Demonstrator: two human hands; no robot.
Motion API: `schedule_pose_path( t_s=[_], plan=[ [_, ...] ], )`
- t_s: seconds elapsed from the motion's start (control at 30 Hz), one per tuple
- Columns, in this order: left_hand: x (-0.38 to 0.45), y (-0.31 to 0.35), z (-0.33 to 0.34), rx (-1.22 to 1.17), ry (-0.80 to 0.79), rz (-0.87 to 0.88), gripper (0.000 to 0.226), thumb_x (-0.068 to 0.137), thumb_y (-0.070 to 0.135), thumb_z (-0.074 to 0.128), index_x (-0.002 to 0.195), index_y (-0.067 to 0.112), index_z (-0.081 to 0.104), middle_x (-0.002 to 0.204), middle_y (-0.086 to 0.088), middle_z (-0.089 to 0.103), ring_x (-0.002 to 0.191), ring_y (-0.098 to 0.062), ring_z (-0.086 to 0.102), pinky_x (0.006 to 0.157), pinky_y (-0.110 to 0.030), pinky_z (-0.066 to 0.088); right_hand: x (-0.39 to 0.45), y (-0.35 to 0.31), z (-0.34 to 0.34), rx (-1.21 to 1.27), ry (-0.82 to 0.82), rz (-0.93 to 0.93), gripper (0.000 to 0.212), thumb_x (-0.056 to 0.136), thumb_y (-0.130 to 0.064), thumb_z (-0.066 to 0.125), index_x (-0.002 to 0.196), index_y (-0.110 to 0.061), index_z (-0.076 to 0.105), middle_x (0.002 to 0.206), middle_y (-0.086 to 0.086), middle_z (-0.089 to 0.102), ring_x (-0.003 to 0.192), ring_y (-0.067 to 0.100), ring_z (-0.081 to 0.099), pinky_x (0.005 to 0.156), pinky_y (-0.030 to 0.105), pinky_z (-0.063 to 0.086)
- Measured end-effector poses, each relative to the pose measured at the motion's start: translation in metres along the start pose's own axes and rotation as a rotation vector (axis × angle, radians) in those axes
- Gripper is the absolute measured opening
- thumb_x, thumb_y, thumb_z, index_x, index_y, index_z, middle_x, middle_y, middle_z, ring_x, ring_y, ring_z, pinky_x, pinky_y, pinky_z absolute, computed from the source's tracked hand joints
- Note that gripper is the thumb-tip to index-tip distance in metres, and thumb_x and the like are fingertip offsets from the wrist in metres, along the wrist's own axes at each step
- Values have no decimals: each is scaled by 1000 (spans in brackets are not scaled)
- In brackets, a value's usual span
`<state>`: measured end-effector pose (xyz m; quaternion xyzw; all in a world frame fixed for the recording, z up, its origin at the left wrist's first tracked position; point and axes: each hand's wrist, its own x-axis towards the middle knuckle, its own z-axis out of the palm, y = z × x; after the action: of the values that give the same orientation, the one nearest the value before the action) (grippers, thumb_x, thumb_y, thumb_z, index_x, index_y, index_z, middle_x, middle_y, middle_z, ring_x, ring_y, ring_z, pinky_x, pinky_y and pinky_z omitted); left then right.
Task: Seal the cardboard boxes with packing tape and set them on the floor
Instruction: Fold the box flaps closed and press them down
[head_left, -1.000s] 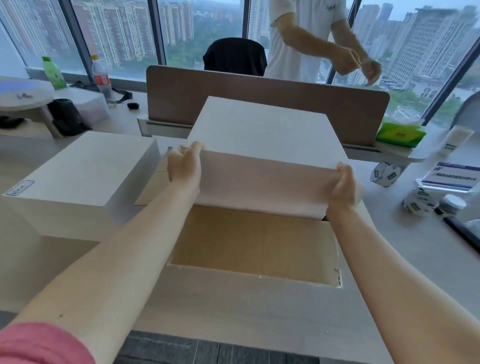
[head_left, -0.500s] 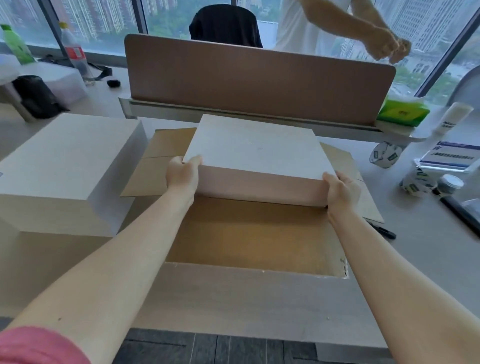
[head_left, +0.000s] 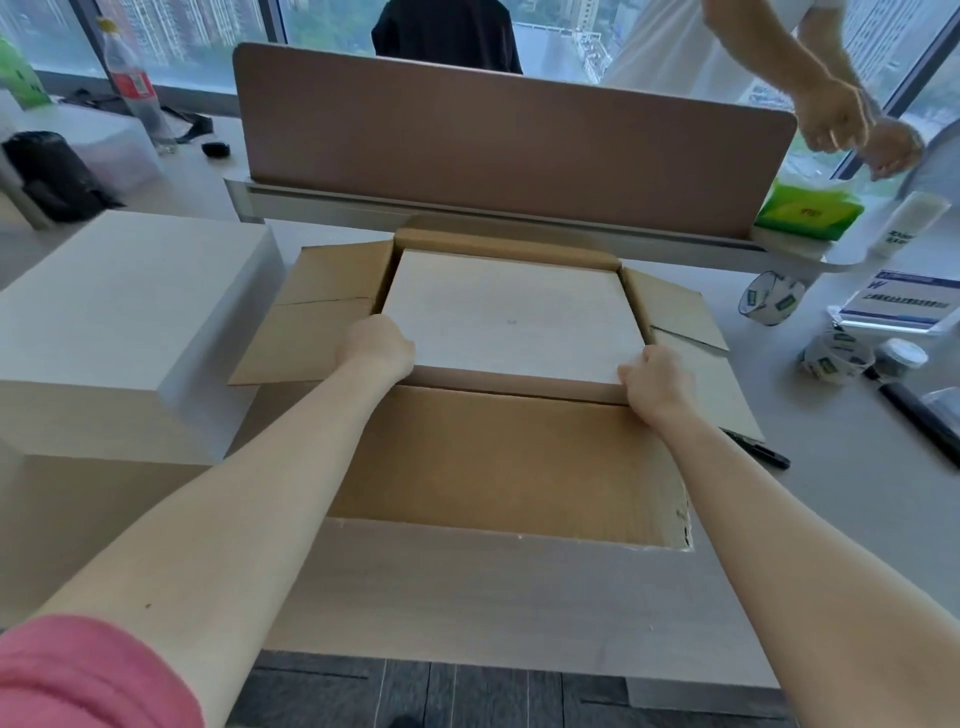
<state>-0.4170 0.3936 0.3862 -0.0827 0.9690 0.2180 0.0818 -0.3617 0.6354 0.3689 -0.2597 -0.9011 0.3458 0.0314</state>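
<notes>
Nearest the camera, a pink sleeve (head_left: 78, 675) covers the upper left arm, and both bare forearms reach forward over an open cardboard box (head_left: 498, 467) that stands on the desk (head_left: 857, 493), its near flap hanging toward the viewer and its side flaps spread outward. Inside the box, toward its far end, lies a pale flat slab (head_left: 511, 319). The left hand (head_left: 376, 345) grips the slab's near left corner with curled fingers, and the right hand (head_left: 657, 382) grips its near right corner the same way. To the left, a closed white box (head_left: 119, 322) sits on another box, just beside the open one. To the right on the desk lie a black marker (head_left: 758, 451), two tape rolls (head_left: 834, 358) (head_left: 770, 304) and a small jar (head_left: 901, 356). Beyond stands a brown divider panel (head_left: 509, 140), with a green packet (head_left: 808, 213) at its right end. Farther back a clear bottle (head_left: 132, 88) stands at left, and another person's hands (head_left: 852, 130) hover at upper right
</notes>
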Motion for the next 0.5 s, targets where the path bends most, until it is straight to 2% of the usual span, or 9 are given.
schedule_pose_path(
  t_s=[0.07, 0.17, 0.23, 0.3, 0.33, 0.4, 0.43, 0.5],
  plan=[
    [-2, -1, 0, 103, -8, 25, 27, 97, 18, 46, 108, -3, 58, 86, -11, 54, 76, -25, 51, 63, -28, 37, 0, 0, 3, -60, -12, -3, 36, 91, -5, 42, 60, -14, 27, 65, 1, 33, 83, 23, 38, 63, 27, 27],
    [-11, -1, 5, 215, 32, 78, 22, 95, 10, 46, 105, -3, 60, 102, -16, 61, 90, -29, 56, 68, -28, 39, 0, 0, 7, -134, -25, 1, 35, 90, -3, 42, 59, -13, 28, 74, 8, 41, 83, 24, 39, 66, 26, 28],
    [-21, -4, 8, 168, 105, 111, 22, 95, 12, 46, 104, -3, 60, 109, -17, 61, 98, -32, 57, 71, -33, 40, -2, 1, 8, -168, -31, 2, 35, 90, -3, 41, 59, -13, 29, 71, 6, 40, 84, 25, 40, 63, 27, 29],
    [-28, -11, 5, -18, 213, 101, 28, 94, 18, 47, 112, -2, 57, 118, -18, 56, 107, -33, 54, 81, -38, 43, -8, -1, 9, -225, -3, -51, 33, 89, -1, 38, 59, -12, 32, 73, 6, 41, 89, 32, 46, 68, 31, 33],
    [-31, -15, 3, -147, 261, 63, 33, 94, 21, 49, 119, 0, 53, 125, -17, 51, 113, -33, 50, 89, -39, 42, -12, -3, 11, -267, 20, -101, 29, 89, 1, 37, 62, -9, 39, 80, 11, 46, 99, 35, 48, 75, 34, 37],
    [-37, -22, -2, -436, 333, -82, 46, 91, 23, 53, 131, 2, 43, 137, -16, 39, 124, -31, 42, 100, -38, 38, -19, -10, 16, -325, 54, -214, 20, 89, 0, 38, 85, 1, 58, 104, 19, 54, 114, 35, 46, 89, 37, 38],
    [-40, -25, -3, -578, 349, -180, 51, 91, 23, 54, 134, 2, 38, 140, -15, 34, 126, -31, 40, 101, -38, 38, -22, -14, 22, -320, 47, -263, 23, 89, -2, 39, 95, 5, 60, 112, 19, 57, 113, 35, 47, 87, 36, 38],
    [-47, -28, -4, -823, 316, -356, 54, 92, 23, 53, 137, 1, 32, 145, -15, 30, 128, -30, 39, 97, -35, 38, -26, -22, 34, -261, 2, -312, 25, 89, -3, 39, 93, 9, 60, 107, 23, 60, 100, 36, 52, 75, 34, 37]
  ],
)
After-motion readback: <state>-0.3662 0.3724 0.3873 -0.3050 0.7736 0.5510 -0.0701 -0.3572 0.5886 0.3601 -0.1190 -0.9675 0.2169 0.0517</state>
